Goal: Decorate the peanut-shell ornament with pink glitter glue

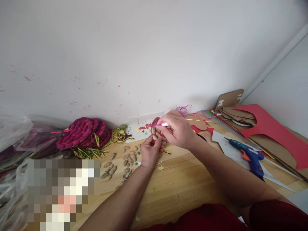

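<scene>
My left hand (150,150) grips the lower edge of a small craft piece (155,136) with peanuts on it and some pink on its upper edge. My right hand (176,130) is closed around a white-handled brush (165,124), its pink tip touching the top of the piece. Part of the piece is hidden behind my fingers. Behind it a white sheet (134,128) bears red, yellow and green stars. Loose peanuts (130,159) lie on the wooden table (178,186) left of my left hand.
Stacked magenta-and-purple discs (81,131) with yellow-green cords stand at the left, beside plastic bags (14,138). A blue glue gun (252,157), red sheet (271,128) and cardboard pieces (238,115) lie at the right. A pink-stained cup (182,110) is by the wall.
</scene>
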A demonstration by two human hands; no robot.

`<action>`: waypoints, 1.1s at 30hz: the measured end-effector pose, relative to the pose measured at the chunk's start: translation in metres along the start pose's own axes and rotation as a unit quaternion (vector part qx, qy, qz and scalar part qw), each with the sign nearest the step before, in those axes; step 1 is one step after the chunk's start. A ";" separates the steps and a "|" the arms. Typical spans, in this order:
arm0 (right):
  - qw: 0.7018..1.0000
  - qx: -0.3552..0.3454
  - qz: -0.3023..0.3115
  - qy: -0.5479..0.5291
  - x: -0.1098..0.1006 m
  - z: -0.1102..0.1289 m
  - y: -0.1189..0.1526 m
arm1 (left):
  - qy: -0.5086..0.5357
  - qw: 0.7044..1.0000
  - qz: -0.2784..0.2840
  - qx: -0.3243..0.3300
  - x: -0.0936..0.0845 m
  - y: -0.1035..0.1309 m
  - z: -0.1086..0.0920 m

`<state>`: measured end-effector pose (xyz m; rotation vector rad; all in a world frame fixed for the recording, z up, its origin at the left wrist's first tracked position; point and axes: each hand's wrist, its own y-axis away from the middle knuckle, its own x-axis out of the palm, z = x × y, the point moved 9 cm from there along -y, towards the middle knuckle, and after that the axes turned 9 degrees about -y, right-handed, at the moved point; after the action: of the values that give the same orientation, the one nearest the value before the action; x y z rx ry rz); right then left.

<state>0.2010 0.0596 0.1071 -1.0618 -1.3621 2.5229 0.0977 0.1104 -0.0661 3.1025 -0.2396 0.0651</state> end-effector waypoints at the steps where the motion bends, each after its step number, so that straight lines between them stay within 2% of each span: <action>1: 1.000 0.003 0.002 0.003 0.001 -0.001 0.000 | -0.001 1.000 0.001 0.001 0.000 0.000 0.000; 11: 0.998 0.010 -0.053 0.025 -0.014 -0.007 0.000 | 0.013 1.000 0.001 -0.021 0.003 0.002 -0.001; 16: 0.999 0.015 -0.033 0.000 -0.010 -0.006 0.000 | 0.006 1.000 -0.004 -0.012 0.002 0.001 -0.001; 24: 0.982 0.134 -0.122 -0.045 -0.028 -0.048 0.009 | 0.025 1.000 -0.001 -0.015 0.003 0.000 0.000; 33: 0.984 0.136 -0.111 -0.043 -0.030 -0.045 0.007 | 0.023 1.000 -0.001 -0.001 0.002 0.000 -0.002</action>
<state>0.2532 0.0758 0.1011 -0.7167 -1.0450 2.5177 0.0998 0.1100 -0.0643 3.0951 -0.2348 0.1349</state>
